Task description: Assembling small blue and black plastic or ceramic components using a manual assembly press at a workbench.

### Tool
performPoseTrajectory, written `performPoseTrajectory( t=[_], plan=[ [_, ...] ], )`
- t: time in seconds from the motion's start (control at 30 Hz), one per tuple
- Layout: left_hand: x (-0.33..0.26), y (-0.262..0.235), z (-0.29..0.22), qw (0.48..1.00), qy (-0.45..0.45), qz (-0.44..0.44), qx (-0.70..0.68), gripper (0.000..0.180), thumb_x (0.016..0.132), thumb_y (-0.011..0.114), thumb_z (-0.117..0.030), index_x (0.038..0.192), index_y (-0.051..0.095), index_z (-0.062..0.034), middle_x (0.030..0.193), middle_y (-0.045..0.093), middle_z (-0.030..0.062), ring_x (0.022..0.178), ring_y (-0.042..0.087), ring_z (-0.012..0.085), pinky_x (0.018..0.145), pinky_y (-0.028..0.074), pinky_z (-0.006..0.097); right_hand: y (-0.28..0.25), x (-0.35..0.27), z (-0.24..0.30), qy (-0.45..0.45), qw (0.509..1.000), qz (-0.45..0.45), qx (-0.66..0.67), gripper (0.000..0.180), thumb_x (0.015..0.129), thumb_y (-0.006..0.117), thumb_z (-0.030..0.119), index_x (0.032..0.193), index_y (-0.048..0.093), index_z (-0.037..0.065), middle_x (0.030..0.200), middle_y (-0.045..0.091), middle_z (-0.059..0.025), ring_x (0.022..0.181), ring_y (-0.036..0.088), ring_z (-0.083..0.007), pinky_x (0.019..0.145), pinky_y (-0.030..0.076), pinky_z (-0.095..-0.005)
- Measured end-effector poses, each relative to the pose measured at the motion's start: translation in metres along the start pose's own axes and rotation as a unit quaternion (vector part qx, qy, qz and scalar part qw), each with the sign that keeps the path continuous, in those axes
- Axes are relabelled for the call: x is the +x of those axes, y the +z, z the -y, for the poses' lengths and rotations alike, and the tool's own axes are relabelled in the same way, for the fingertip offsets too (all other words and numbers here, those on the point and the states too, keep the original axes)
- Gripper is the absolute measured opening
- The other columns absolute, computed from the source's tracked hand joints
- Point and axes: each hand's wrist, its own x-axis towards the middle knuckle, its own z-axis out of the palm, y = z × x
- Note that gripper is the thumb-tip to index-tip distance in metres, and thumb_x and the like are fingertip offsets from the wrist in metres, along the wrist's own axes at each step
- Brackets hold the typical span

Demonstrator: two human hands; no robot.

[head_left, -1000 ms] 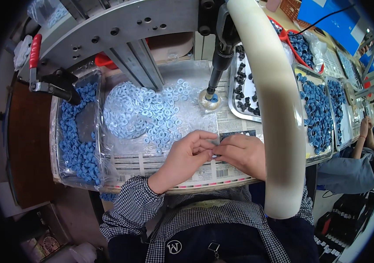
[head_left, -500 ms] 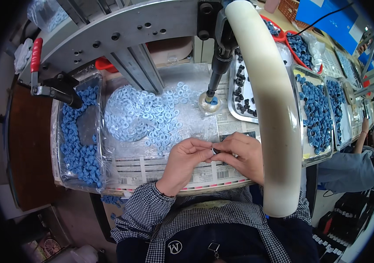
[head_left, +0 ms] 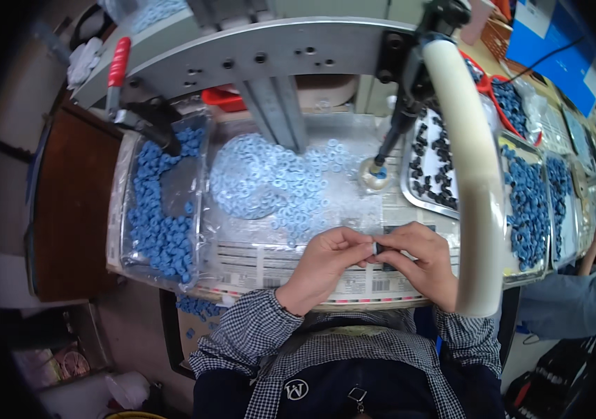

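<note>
Handling: plainly a very light piece; the small dark part (head_left: 378,248) is judged rigid, being pinched without any visible give, and easily dropped because so little of it is exposed. It is best taken by its outer edge between thumb and forefinger tips.
Look: dark, nearly black, small and roundish; a ring shape is suspected but cannot be told, most of it being hidden by fingertips.
Position: held just above the near edge of the bench, between the two hands, in front of the person's chest.
Left hand (head_left: 326,265): fingers are closed together, the tips pinched on the part from the left side.
Right hand (head_left: 420,262): fingers are curled in, the tips also clamped on the part from the right; the two hands are touching at the fingertips.
Pale blue rings (head_left: 277,185): a loose heap is spread on clear film, just beyond the hands; soft and light is the judgement.
Dark parts tray (head_left: 409,192): a metal tray of similar black pieces is seen right of the heap, near the right hand.
Press tip (head_left: 374,174): a tool nose is set on a small round seat between heap and tray.
White lever (head_left: 469,181): a thick padded handle is arched over the right side.
Blue pieces bin (head_left: 162,209): a clear container of darker blue parts is placed at far left, well apart from the hands.
</note>
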Motion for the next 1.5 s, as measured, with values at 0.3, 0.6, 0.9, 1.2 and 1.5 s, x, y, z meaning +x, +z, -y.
performPoseTrajectory(
  t=[0.3, 0.6, 0.9, 1.2, 1.5],
  plan=[
    [-0.053, -0.019, -0.082, 0.942, 0.172, -0.112, 0.264, 0.013, 0.099, 0.057, -0.001, 0.108, 0.065, 0.0021, 0.105, 0.071, 0.0112, 0.092, 0.068, 0.0163, 0.079, 0.055, 0.029, -0.009, 0.006, 0.014, -0.061, 0.990, -0.041, -0.121, 0.029, 0.075, 0.077, -0.005, 0.103, 0.069, -0.001, 0.087, 0.064, -0.0083, 0.073, 0.064, -0.0166, 0.067, 0.050, -0.0292],
    [-0.073, -0.264, -0.224, 0.455, 0.200, -0.413, 0.763, 0.033, 0.090, 0.070, -0.016, 0.121, 0.066, -0.0072, 0.119, 0.064, 0.0170, 0.106, 0.061, 0.0375, 0.092, 0.049, 0.043, -0.012, -0.012, -0.002, 0.008, 0.993, -0.087, -0.078, 0.030, 0.075, 0.073, -0.009, 0.103, 0.068, -0.002, 0.085, 0.062, -0.0073, 0.072, 0.061, -0.0151, 0.069, 0.048, -0.0279],
    [-0.072, -0.219, -0.206, 0.571, 0.117, -0.285, 0.761, 0.022, 0.087, 0.071, -0.014, 0.108, 0.071, -0.0056, 0.105, 0.068, 0.0169, 0.102, 0.063, 0.0360, 0.090, 0.050, 0.042, -0.018, -0.017, 0.005, 0.033, 0.990, -0.081, -0.113, 0.031, 0.074, 0.073, -0.009, 0.104, 0.068, -0.002, 0.085, 0.060, -0.0074, 0.074, 0.059, -0.0158, 0.068, 0.047, -0.0275],
    [-0.006, -0.244, -0.210, 0.458, 0.173, -0.443, 0.751, 0.020, 0.085, 0.071, -0.019, 0.100, 0.075, -0.0053, 0.096, 0.072, 0.0202, 0.094, 0.068, 0.0389, 0.082, 0.053, 0.048, -0.015, -0.018, 0.011, 0.015, 0.990, -0.079, -0.117, 0.029, 0.075, 0.073, -0.009, 0.103, 0.068, -0.002, 0.085, 0.061, -0.0078, 0.074, 0.060, -0.0164, 0.069, 0.047, -0.0276],
    [-0.002, -0.292, -0.217, 0.427, 0.146, -0.374, 0.810, 0.024, 0.087, 0.060, -0.010, 0.108, 0.068, -0.0050, 0.101, 0.069, 0.0236, 0.100, 0.064, 0.0445, 0.085, 0.051, 0.055, -0.035, -0.025, -0.011, 0.071, 0.990, -0.106, -0.060, 0.026, 0.082, 0.076, -0.001, 0.108, 0.070, -0.002, 0.089, 0.064, -0.0075, 0.077, 0.063, -0.0145, 0.069, 0.052, -0.0252]
  ],
)
